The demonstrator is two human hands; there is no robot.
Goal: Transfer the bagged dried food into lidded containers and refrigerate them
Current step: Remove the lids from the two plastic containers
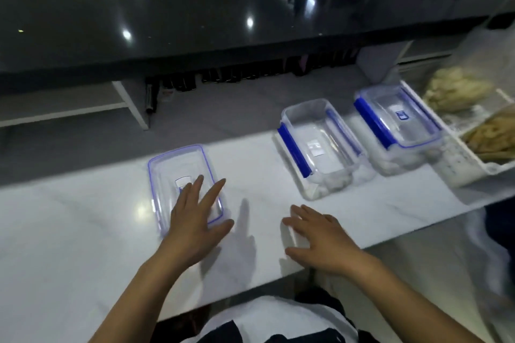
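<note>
A clear lid with a blue seal (172, 172) lies flat on the white counter (83, 220). My left hand (195, 220) rests spread over its near right part, holding nothing. My right hand (320, 239) hovers open over the counter's front edge, apart from everything. An uncovered clear container with blue clips (317, 145) stands to the right. Beyond it is a second clear container (398, 125) with its blue-clipped lid on. Both seem to hold pale food at the bottom. Bagged dried food sits in a white tray (459, 164): a pale bag (454, 89) and a yellowish bag (493, 133).
A glossy black countertop (223, 3) runs across the back, higher than the white counter. Dark bottles (250, 72) stand on a shelf under it. The white counter's front edge runs diagonally just behind my forearms.
</note>
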